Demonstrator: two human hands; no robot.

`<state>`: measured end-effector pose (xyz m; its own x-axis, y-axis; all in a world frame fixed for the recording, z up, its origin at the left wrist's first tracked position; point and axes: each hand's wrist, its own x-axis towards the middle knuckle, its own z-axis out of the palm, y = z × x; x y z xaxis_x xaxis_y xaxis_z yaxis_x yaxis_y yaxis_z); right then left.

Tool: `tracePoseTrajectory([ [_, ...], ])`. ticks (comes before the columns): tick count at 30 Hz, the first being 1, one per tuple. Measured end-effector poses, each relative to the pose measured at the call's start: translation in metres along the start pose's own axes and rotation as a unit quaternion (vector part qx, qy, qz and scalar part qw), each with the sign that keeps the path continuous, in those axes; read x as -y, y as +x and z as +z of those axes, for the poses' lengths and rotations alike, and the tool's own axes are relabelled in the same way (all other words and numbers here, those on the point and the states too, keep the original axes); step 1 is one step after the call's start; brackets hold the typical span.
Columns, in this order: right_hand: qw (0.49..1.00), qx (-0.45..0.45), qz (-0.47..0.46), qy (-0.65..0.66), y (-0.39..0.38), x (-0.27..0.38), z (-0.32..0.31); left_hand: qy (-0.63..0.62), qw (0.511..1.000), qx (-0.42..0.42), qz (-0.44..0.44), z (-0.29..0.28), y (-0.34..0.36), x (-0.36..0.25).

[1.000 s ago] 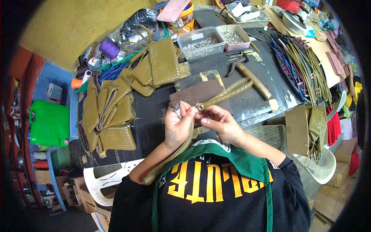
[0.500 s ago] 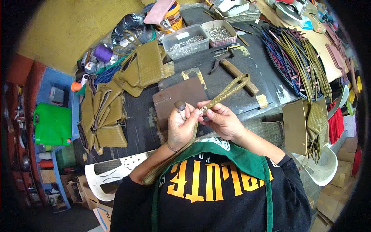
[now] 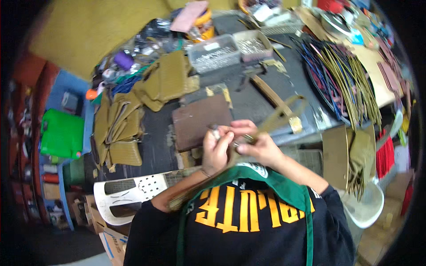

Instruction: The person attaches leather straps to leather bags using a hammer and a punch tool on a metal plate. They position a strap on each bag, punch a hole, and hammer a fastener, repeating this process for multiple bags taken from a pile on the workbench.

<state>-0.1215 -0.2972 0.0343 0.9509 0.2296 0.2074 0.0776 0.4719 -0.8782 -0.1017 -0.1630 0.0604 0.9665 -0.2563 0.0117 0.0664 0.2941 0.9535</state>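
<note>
Close together in front of my chest, both hands are closed, and the picture is blurred by motion. In my left hand is a short tool with a dark rounded end poking up beside the thumb; its exact kind is unclear. My right hand pinches an olive strap near a small metal fitting, with a loop of the strap standing out to the far right. The fingertips of both hands meet at the fitting, so the contact there is partly hidden. More of the strap trails along my left forearm.
A brown board lies on the black table, with a wooden-handled hammer beyond it. Olive woven pieces are heaped at left. Tubs of metal bits stand at the back. Bundled strips fill a round tray at right.
The whole view has shifted slightly and blurred. My hands stay together; the strap loop has swung a little to the right, and the tool's dark end shows less.
</note>
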Motion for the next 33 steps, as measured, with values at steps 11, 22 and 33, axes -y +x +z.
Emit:
tracePoseTrajectory([
  [11, 0.948, 0.056, -0.124, -0.288, -0.038, 0.020, -0.029, -0.308, 0.918, -0.083, -0.236, -0.013, 0.050, 0.003],
  [22, 0.617, -0.705, -0.345, -0.056, -0.263, 0.119, -0.207, 0.342, 0.905, -0.249, 0.043, -0.295, 0.218, 0.018],
  [33, 0.606, -0.790, 0.038, 0.090, -0.421, -0.024, -0.305, 0.613, 0.764, -0.176, -0.096, -0.221, 0.237, 0.021],
])
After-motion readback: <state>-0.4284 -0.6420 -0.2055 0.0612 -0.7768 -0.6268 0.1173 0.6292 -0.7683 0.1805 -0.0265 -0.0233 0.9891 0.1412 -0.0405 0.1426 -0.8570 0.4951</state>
